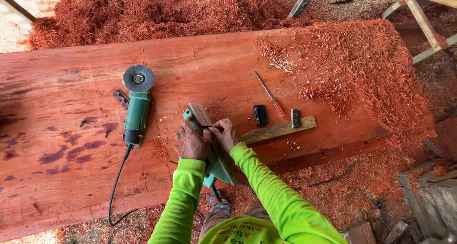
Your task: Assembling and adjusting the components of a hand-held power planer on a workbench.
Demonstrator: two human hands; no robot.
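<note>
Item: green electric planer (209,144), lying upturned at the near edge of the red slab (71,129). My left hand (192,141) is clasped over its body; my right hand (225,134) pinches narrowly at the sole, which I read as blade work. Next move needs fine finger control. Nearby: screwdriver (269,94), two black blocks (260,115), wooden strip (281,129), angle grinder (136,106).

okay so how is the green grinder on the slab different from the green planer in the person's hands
The grinder lies alone, untouched; the planer is gripped by the left hand and right hand. The grinder is slim with a round grey disc; the planer is blockier, showing a flat sole. Both are green, corded, and rest on the slab.
</note>
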